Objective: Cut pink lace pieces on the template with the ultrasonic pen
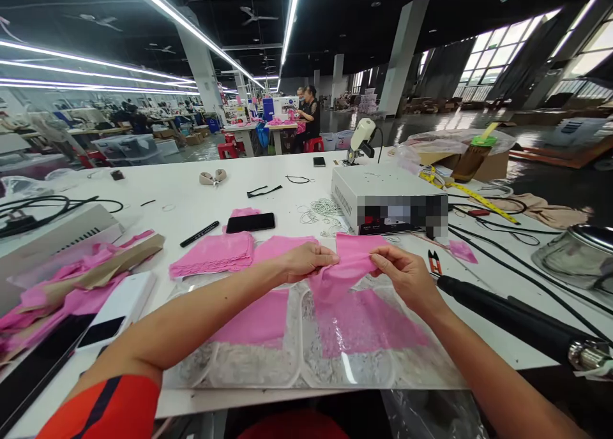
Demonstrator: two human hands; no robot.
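Observation:
A pink fabric piece [352,263] hangs between my two hands above the worktable. My left hand [309,261] pinches its left edge, and the fingers of my right hand [400,272] are closed on its right edge. Below it lies a clear plastic sheet [345,369], with pink fabric [354,327] showing on or through it; I cannot tell which. To the left of my left hand sits a stack of pink fabric pieces [215,252], and another pink piece [285,244] lies just behind my left wrist.
A grey control box [383,180] stands behind my right hand. A black-handled tool [507,314], cables and snips [434,261] lie to the right. A phone [251,223], black pen [200,233] and white device [115,311] are on the left. Two people [311,113] sit farther off.

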